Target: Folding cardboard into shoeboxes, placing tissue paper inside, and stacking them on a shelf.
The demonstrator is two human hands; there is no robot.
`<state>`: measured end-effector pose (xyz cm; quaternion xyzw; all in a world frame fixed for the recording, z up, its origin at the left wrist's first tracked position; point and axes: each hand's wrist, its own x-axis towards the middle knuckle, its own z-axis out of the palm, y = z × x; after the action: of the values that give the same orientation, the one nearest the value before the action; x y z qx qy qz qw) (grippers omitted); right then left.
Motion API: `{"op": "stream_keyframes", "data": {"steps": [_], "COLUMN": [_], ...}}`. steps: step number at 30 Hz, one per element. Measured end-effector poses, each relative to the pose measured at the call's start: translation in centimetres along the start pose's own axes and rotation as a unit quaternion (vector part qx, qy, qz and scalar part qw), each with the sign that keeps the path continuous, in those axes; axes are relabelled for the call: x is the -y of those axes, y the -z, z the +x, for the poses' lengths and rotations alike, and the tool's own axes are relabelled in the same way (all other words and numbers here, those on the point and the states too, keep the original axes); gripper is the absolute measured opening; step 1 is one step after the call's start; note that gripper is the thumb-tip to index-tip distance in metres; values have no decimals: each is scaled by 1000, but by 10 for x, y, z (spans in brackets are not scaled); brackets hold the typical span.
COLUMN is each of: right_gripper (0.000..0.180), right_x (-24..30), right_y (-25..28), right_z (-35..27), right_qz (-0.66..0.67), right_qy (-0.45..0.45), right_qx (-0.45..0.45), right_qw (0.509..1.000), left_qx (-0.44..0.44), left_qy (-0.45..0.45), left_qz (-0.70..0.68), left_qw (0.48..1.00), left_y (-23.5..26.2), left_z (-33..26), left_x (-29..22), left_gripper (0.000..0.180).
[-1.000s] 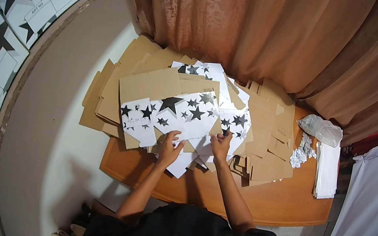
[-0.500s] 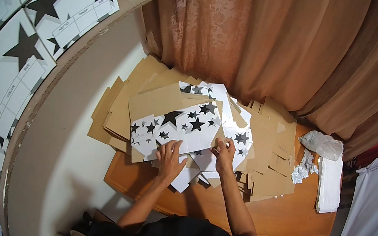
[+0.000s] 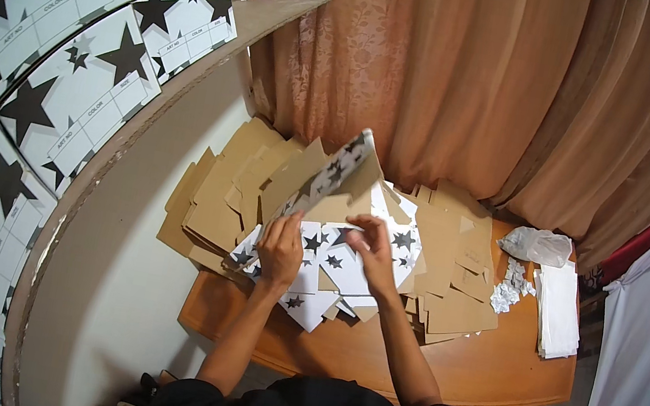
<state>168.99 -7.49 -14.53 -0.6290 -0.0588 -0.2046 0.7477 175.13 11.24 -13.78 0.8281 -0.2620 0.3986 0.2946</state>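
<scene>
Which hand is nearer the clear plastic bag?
Right. The right hand is left of the bag, over star-printed sheets; the left hand is farther left, by the raised card.

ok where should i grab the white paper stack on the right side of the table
Probably by its near end, coming from the wearer's side with the right hand: the white paper stack lies flat and lengthwise, that end is uncovered, and the clear plastic bag lies at its far end.

A white card printed with black stars stands steeply tilted, lifted above a loose, overlapping pile of similar star-printed cards.
</scene>
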Motion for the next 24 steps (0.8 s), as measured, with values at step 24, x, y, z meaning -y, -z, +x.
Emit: {"op": "stream_keyframes", "data": {"steps": [24], "right_gripper": [100], "right_x": [150], "right_y": [78], "right_z": [-308], "right_qz": [-386], "right_qy": [60], "right_qx": [-121], "right_qw": [912], "left_qx": [156], "left_qy": [307], "left_qz": [-679], "left_qw": [648], "left_y": [125], "left_z": [-76], "left_x": [-283], "left_gripper": [10]}}
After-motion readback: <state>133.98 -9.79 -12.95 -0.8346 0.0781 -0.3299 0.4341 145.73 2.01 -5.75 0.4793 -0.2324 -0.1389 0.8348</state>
